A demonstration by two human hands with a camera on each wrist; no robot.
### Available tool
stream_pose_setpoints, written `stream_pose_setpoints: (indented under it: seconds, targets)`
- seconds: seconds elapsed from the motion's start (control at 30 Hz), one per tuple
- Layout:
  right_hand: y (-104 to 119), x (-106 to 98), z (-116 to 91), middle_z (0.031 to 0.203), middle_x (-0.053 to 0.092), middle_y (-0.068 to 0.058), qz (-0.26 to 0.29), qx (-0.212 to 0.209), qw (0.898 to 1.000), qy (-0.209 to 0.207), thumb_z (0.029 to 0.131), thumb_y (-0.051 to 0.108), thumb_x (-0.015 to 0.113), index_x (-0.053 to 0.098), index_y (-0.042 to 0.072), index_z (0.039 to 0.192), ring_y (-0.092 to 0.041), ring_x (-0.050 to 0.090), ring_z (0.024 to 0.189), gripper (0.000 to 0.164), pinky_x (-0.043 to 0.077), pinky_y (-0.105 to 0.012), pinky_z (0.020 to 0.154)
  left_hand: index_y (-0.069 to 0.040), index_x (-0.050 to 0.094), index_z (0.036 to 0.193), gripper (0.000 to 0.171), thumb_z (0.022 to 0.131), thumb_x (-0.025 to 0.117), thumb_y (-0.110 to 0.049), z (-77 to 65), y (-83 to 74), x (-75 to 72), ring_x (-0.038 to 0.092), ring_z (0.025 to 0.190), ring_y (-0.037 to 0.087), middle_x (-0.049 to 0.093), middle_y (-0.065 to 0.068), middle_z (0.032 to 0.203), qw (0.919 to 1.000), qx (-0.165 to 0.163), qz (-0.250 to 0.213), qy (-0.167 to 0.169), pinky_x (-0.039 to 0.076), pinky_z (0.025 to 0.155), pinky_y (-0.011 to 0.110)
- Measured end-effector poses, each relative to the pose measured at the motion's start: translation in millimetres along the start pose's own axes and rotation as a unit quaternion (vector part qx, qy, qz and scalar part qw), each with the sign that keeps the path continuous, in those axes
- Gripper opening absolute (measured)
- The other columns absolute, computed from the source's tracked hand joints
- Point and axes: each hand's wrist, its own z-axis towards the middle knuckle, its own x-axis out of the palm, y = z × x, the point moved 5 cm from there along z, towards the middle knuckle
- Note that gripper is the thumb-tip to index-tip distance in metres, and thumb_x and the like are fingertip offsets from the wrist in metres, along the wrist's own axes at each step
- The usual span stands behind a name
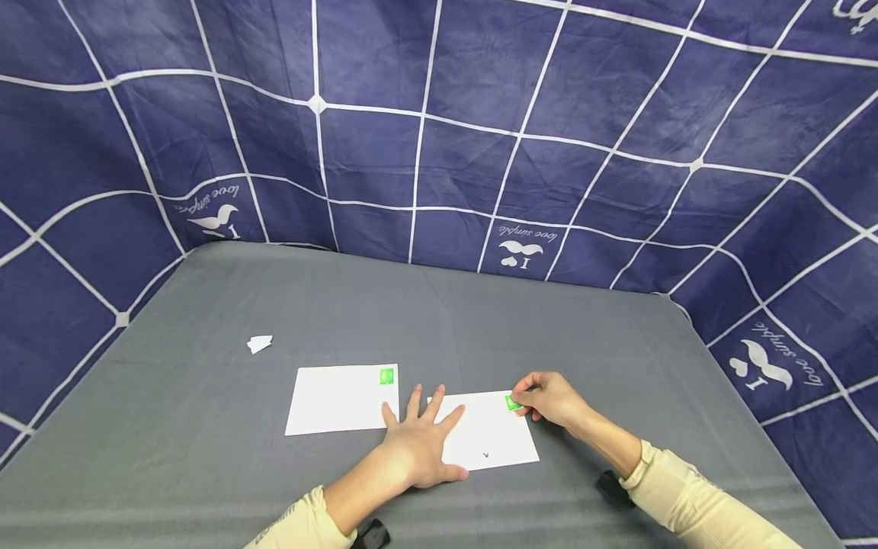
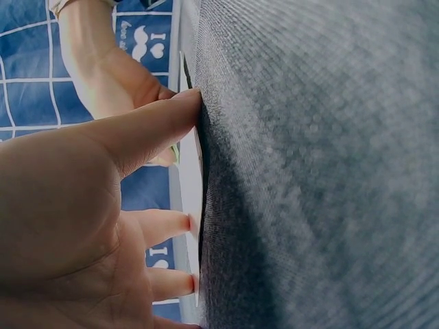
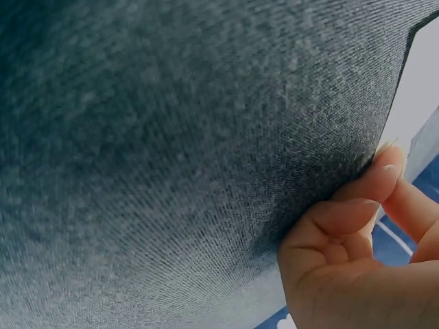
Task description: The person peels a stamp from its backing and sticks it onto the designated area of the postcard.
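Two white envelope-like rectangles lie on the grey table. On the right one [image 1: 490,435], a green stamp-like square [image 1: 511,403] sits at the far right corner, and a small dark mark shows near its front edge. My right hand [image 1: 554,399] pinches the square's right edge between thumb and index finger. With fingers spread, my left hand [image 1: 420,450] presses on the left side of the same rectangle. The left wrist view shows the left thumb [image 2: 161,123] and fingertips against the paper. The left rectangle [image 1: 336,400] bears a similar green square [image 1: 387,376] at its far right corner.
Small white paper pieces [image 1: 260,344] lie farther back on the left of the grey cloth-covered table [image 1: 439,320]. A blue curtain [image 1: 370,145] with white grid lines hangs behind the table and along its sides.
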Motion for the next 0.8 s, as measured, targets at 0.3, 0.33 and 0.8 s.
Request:
stream_pose_setpoints:
  seconds: [0.3, 0.33, 0.8]
  targets:
    - [2.9, 0.2, -0.1, 0.067, 0.065, -0.005, -0.006, -0.016, 1.0, -0.018, 0.087, 0.004, 0.065, 0.062, -0.001, 0.089, -0.014, 0.057, 0.058, 0.005, 0.043, -0.025, 0.054, -0.026, 0.041, 0.145, 0.081, 0.076, 0.07, -0.058, 0.8, -1.2, -1.0, 0.017, 0.139, 0.041, 0.025, 0.011, 0.154, 1.0, 0.0, 0.006, -0.003, 0.018, 0.094, 0.076]
    - [2.8, 0.3, 0.2, 0.067, 0.066, -0.005, -0.007, -0.017, 1.0, -0.018, 0.087, 0.004, 0.065, 0.063, -0.001, 0.088, -0.014, 0.057, 0.058, 0.005, 0.043, -0.025, 0.054, -0.026, 0.041, 0.145, 0.081, 0.076, 0.07, -0.058, 0.9, -1.3, -1.0, 0.017, 0.139, 0.041, 0.025, 0.011, 0.154, 1.0, 0.0, 0.006, -0.003, 0.018, 0.094, 0.076]
    - [3.4, -0.1, 1.2, 0.064, 0.065, -0.002, -0.033, -0.024, 0.999, -0.025, 0.086, 0.007, 0.067, 0.062, 0.002, 0.089, -0.016, 0.057, 0.059, 0.008, 0.042, -0.029, 0.057, -0.026, 0.04, 0.146, 0.081, 0.077, 0.07, -0.058, 1.1, 0.3, -2.3, 0.015, 0.14, 0.041, 0.024, 0.01, 0.154, 1.0, -0.003, -0.001, -0.001, 0.016, 0.094, 0.076]
